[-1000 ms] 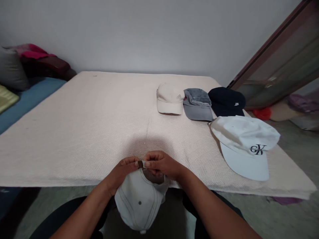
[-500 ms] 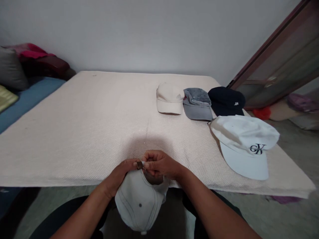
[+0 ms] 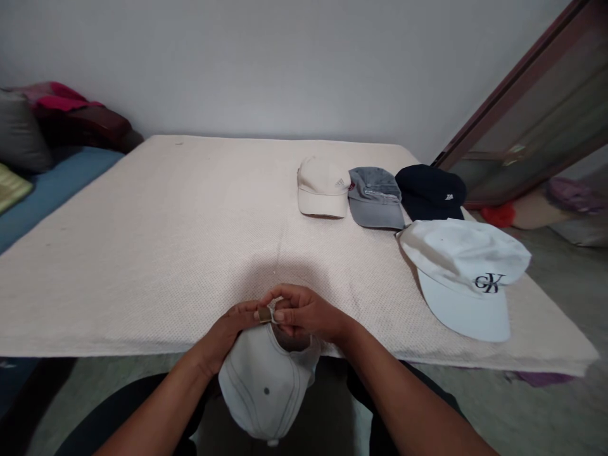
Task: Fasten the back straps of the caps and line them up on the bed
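A light grey baseball cap [image 3: 260, 380] hangs over the near table edge, its back opening turned up toward me. My left hand [image 3: 232, 329] is closed on the cap's rim beside the strap, its thumb at the brownish metal buckle [image 3: 265, 315]. Just right of the buckle, my right hand [image 3: 306, 313] pinches the strap end between thumb and fingers. The fingertips partly hide the strap. The cap's brim is out of sight beneath the crown.
On the cloth-covered table [image 3: 166, 240] lie a cream cap [image 3: 323, 187], a grey denim cap [image 3: 376, 197], a navy cap [image 3: 430, 190] and a large white cap [image 3: 468, 269] at the right edge. A wall stands behind; a blue-covered seat [image 3: 71, 180] is at left.
The fingers have shifted slightly at the buckle, which shows a little more turned toward me. Both hands stay on the cap, and the caps on the table lie as before.
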A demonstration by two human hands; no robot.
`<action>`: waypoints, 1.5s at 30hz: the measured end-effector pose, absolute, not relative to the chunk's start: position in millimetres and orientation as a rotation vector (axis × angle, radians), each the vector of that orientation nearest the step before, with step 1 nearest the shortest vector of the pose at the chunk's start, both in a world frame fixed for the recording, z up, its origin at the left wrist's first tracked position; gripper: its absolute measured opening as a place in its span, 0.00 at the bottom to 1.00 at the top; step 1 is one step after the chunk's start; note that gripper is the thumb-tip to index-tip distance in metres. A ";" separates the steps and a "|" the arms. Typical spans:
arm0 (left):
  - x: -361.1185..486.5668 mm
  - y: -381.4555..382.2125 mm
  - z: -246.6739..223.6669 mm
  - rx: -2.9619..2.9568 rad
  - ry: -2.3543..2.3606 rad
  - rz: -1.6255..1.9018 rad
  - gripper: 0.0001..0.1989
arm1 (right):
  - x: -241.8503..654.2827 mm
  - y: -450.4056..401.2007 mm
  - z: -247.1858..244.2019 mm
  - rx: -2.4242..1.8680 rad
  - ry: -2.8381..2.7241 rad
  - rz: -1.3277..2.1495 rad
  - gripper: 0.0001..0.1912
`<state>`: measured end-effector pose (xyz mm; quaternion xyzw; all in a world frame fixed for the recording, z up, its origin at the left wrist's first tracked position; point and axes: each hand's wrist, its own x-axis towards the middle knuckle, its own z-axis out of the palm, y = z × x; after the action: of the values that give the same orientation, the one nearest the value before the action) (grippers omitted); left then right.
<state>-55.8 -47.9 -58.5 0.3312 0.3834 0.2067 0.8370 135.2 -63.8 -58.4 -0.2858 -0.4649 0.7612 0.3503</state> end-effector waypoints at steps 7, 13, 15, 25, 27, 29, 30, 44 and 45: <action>-56.6 -49.5 -61.4 0.660 0.825 0.439 0.07 | 133.4 -63.9 -57.0 -0.732 -1.193 1.902 0.14; -54.7 -50.1 -60.9 0.657 0.794 0.428 0.08 | 133.0 -63.6 -55.8 -0.750 -1.190 1.914 0.12; -55.2 -49.5 -62.4 0.663 0.791 0.438 0.10 | 132.5 -63.7 -56.2 -0.759 -1.164 1.891 0.12; -55.3 -48.0 -63.0 0.695 0.812 0.435 0.08 | 133.5 -64.5 -59.4 -0.699 -1.139 1.915 0.14; -55.1 -48.5 -61.8 0.709 0.820 0.413 0.08 | 134.3 -64.2 -59.6 -0.673 -1.168 1.930 0.15; -55.0 -49.4 -60.7 0.719 0.804 0.378 0.08 | 134.7 -64.1 -59.5 -0.664 -1.209 1.946 0.15; -55.0 -49.8 -60.2 0.723 0.797 0.370 0.08 | 134.7 -64.1 -59.3 -0.669 -1.229 1.952 0.16; -57.1 -46.6 -54.6 0.496 0.793 0.587 0.08 | 141.3 -65.2 -58.2 -0.839 -1.126 1.933 0.10; -57.9 -46.5 -55.1 0.493 0.797 0.594 0.07 | 141.7 -65.4 -58.6 -0.852 -1.115 1.921 0.09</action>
<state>-57.9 -46.5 -55.1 0.2339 0.3783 0.2818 0.8502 141.7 -65.4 -58.6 -0.3323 -0.4349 0.7497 0.3721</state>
